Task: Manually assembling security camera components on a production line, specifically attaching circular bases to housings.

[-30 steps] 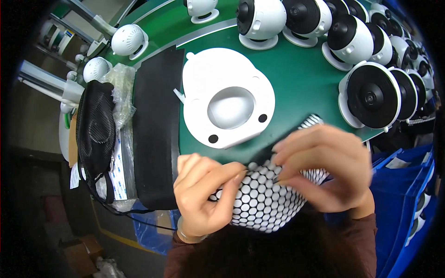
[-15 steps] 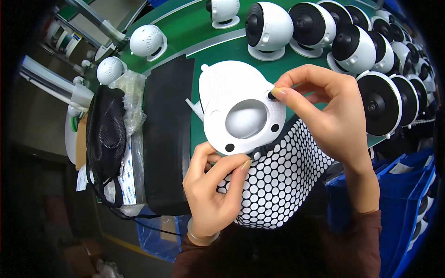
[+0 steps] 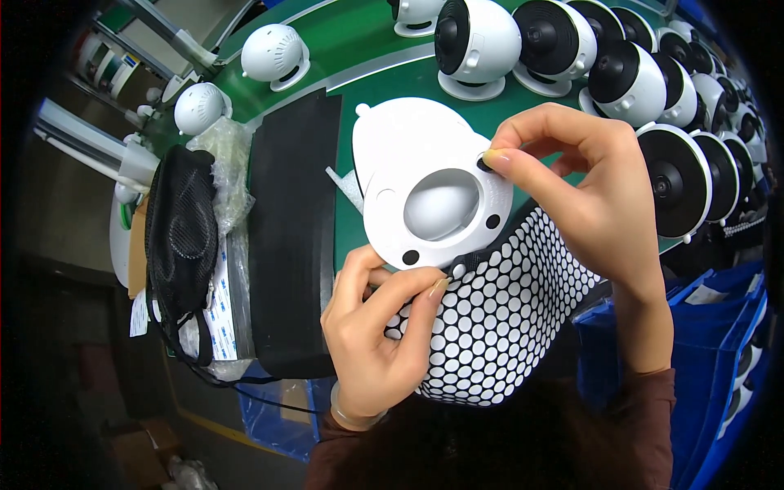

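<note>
White and smooth, the round machine (image 3: 400, 143) lay on the green table (image 3: 367, 91) right in front of you, with its flat ring-shaped base facing up. Two black dots (image 3: 411, 257) sat on the near side of that base, well apart from each other. Your right hand (image 3: 584, 196) had its thumb and first finger pinched tight on a third black dot (image 3: 483, 166), up against the right side of the base. Your fingers hid part of it, so I could not tell if it was stuck down. Your left hand (image 3: 380, 331) held the top edge of a black sheet with white spots (image 3: 490, 327) between thumb and finger, just beside the near rim of the machine. The sheet hung bent below it. A long black mat (image 3: 290, 245) lay to the left, and next to it were a black mesh bag (image 3: 181, 253) and some bubble wrap (image 3: 229, 171). More white machines with black fronts (image 3: 490, 41) stood in a crowd at the back and right, above a blue bin (image 3: 702, 351).
</note>
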Available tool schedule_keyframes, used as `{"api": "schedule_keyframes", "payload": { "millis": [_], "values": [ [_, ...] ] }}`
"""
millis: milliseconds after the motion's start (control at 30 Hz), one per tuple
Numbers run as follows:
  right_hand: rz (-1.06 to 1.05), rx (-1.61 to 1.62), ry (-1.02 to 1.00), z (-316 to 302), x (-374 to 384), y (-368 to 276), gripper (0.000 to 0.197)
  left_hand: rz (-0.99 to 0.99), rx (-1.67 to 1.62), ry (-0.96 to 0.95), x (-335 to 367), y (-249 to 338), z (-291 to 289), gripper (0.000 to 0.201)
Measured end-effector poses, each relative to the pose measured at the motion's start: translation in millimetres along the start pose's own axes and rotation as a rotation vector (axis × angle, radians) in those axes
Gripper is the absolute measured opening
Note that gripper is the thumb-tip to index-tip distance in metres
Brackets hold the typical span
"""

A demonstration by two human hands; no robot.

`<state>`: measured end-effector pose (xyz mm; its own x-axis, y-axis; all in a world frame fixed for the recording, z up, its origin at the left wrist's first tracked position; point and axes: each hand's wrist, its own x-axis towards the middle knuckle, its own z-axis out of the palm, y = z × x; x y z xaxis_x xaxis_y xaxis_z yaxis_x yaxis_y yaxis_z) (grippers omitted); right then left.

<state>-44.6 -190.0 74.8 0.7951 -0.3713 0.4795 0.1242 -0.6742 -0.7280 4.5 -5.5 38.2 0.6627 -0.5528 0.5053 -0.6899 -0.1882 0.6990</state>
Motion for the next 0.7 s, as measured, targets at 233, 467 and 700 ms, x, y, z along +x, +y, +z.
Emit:
{"api": "schedule_keyframes", "payload": {
  "millis": [233, 467, 700],
  "values": [
    [0.058, 0.104, -0.006, -0.1, 1.1, 3.0, 0.013, -0.005, -0.016, -0.006, 1.0, -1.0, 2.0, 0.015],
    [0.021, 0.002, 0.042, 3.1, -1.8, -2.2, 0.012, -0.018, -0.01, -0.003, 0.4, -1.0, 1.0, 0.015],
    [-0.036, -0.048, 0.071, 3.8, 2.9, 0.3, 0.011, -0.019, 0.004, 0.005, -0.8, 0.5, -0.2, 0.016]
  ]
}}
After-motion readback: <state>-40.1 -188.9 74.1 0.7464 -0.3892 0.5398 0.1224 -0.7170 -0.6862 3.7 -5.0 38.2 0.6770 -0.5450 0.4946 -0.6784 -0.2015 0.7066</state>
